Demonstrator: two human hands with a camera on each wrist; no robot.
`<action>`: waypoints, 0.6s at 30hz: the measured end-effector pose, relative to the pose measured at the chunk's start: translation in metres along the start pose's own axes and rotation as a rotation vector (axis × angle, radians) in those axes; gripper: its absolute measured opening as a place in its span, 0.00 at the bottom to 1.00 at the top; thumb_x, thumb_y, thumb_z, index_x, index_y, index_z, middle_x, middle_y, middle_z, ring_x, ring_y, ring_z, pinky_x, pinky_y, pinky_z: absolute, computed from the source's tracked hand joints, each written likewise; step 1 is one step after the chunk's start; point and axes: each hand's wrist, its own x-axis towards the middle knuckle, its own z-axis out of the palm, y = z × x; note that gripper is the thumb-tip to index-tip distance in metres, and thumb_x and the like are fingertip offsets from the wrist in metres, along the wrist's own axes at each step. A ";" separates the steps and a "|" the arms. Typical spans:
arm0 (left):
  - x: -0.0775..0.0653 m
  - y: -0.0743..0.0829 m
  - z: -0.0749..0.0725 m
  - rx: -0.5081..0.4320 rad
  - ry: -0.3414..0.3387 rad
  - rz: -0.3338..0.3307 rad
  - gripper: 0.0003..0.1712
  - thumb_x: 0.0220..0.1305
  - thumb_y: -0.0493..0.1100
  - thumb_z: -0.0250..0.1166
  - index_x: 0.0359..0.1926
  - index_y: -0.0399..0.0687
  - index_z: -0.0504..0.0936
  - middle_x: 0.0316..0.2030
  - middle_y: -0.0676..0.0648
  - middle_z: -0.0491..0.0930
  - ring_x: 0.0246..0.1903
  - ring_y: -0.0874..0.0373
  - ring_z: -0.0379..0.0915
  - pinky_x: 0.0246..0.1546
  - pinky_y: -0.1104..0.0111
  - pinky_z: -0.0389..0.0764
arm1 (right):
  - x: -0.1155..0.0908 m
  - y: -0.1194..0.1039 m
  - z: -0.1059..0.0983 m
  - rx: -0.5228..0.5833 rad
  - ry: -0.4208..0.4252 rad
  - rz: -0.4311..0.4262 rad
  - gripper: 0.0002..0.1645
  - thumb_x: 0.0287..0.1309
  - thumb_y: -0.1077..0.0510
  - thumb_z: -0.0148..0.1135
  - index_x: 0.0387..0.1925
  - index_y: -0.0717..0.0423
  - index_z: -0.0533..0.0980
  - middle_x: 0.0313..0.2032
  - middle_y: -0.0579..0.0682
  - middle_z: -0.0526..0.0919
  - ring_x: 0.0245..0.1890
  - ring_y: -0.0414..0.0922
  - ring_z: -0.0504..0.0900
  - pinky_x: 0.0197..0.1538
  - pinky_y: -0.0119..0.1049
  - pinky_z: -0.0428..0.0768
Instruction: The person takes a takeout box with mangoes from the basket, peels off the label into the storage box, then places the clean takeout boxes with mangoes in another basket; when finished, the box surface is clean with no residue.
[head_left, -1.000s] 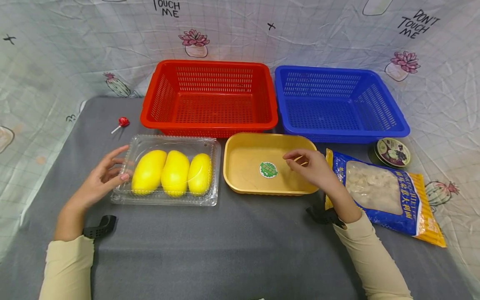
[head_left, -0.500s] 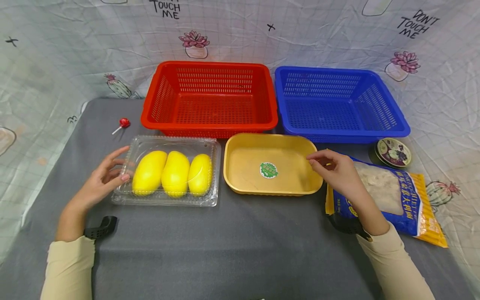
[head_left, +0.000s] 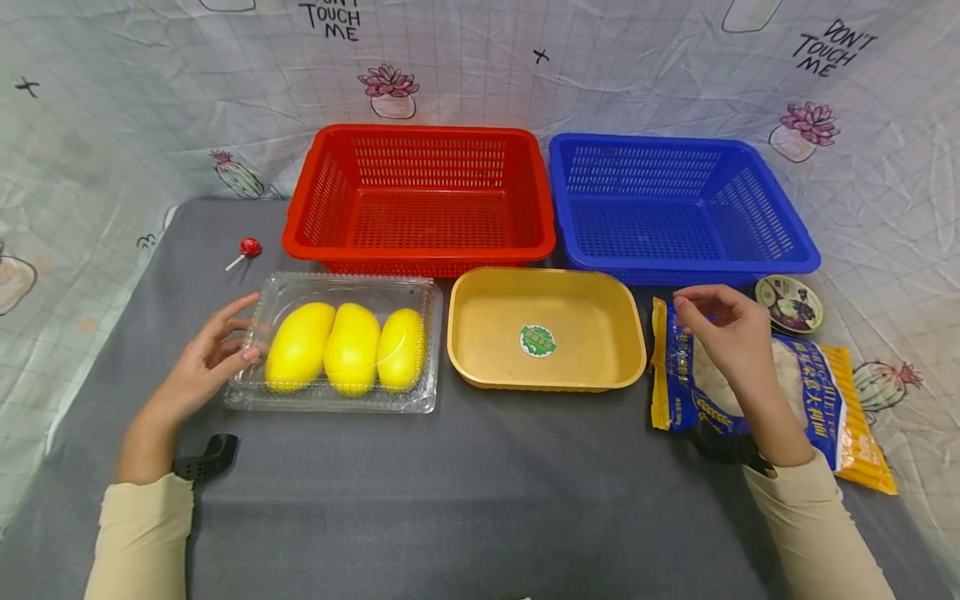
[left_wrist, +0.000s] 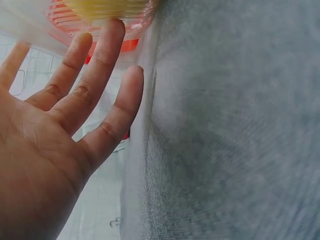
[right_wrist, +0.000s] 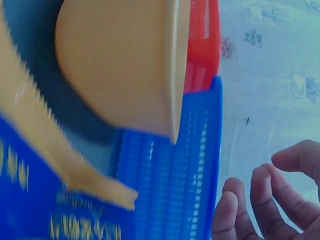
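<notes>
At the left end of a clear plastic clamshell box [head_left: 429, 398] is the left hand [head_left: 198, 367], its fingers spread beside the box wall; whether they press on it I cannot tell. Inside lie 3 yellow mangoes [head_left: 298, 346]. In the left wrist view the left palm [left_wrist: 40, 145] faces the camera with the fingers extended. The right hand [head_left: 731, 333] hovers above a blue and yellow pasta bag [head_left: 677, 387], fingers loosely bent and holding nothing. The right wrist view has the right-hand fingers [right_wrist: 270, 200] apart from the bag [right_wrist: 25, 205].
A gold tray [head_left: 573, 333] with a green sticker sits between box and bag. Behind stand a red basket [head_left: 420, 252] and a blue basket [head_left: 690, 268]. A round tin [head_left: 791, 302] is behind the bag. A red lollipop [head_left: 250, 247] lies at the back left.
The right hand has moved rightward, from over the gold tray to over the pasta bag. The left hand stays at the box.
</notes>
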 end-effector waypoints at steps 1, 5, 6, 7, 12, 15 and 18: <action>0.000 0.000 0.000 0.007 0.003 0.000 0.43 0.65 0.23 0.53 0.76 0.52 0.52 0.54 0.56 0.68 0.42 0.68 0.76 0.43 0.82 0.76 | 0.001 0.002 -0.003 0.009 0.011 0.014 0.13 0.62 0.61 0.64 0.44 0.66 0.81 0.28 0.31 0.82 0.25 0.31 0.81 0.31 0.21 0.79; 0.000 0.000 0.001 0.012 0.010 -0.002 0.42 0.65 0.24 0.52 0.76 0.52 0.53 0.54 0.56 0.68 0.43 0.67 0.76 0.44 0.83 0.75 | 0.007 0.008 -0.013 0.062 0.045 0.058 0.10 0.61 0.60 0.64 0.42 0.62 0.82 0.28 0.33 0.83 0.24 0.32 0.82 0.31 0.22 0.80; 0.000 0.000 0.002 0.011 0.012 0.000 0.42 0.65 0.24 0.52 0.76 0.51 0.53 0.54 0.55 0.69 0.43 0.67 0.76 0.44 0.83 0.75 | 0.009 0.009 -0.015 0.086 0.053 0.068 0.10 0.61 0.60 0.64 0.42 0.61 0.82 0.28 0.33 0.83 0.24 0.33 0.82 0.30 0.22 0.80; 0.000 0.000 0.002 0.005 0.012 0.002 0.42 0.65 0.24 0.52 0.76 0.51 0.53 0.54 0.55 0.69 0.43 0.67 0.76 0.44 0.82 0.75 | 0.010 0.011 -0.018 0.104 0.059 0.071 0.09 0.61 0.61 0.65 0.41 0.61 0.82 0.27 0.34 0.83 0.23 0.33 0.82 0.30 0.22 0.80; 0.000 0.000 0.002 -0.013 0.016 0.014 0.41 0.64 0.23 0.52 0.76 0.49 0.54 0.53 0.55 0.70 0.43 0.68 0.77 0.44 0.83 0.74 | 0.017 0.019 -0.030 0.226 0.061 0.100 0.06 0.59 0.63 0.66 0.38 0.58 0.83 0.25 0.38 0.84 0.22 0.34 0.82 0.28 0.22 0.80; 0.000 0.000 0.001 -0.037 0.015 0.023 0.41 0.64 0.23 0.52 0.75 0.48 0.54 0.53 0.53 0.71 0.43 0.67 0.77 0.44 0.82 0.74 | 0.021 0.023 -0.033 0.333 0.050 0.131 0.05 0.58 0.66 0.66 0.36 0.56 0.84 0.25 0.40 0.85 0.21 0.35 0.82 0.27 0.23 0.80; 0.001 0.000 0.001 -0.054 0.015 0.032 0.41 0.63 0.22 0.52 0.75 0.47 0.55 0.52 0.52 0.71 0.42 0.67 0.78 0.43 0.82 0.75 | 0.025 0.027 -0.035 0.433 0.039 0.162 0.07 0.58 0.68 0.65 0.36 0.56 0.83 0.24 0.42 0.85 0.20 0.36 0.82 0.27 0.23 0.80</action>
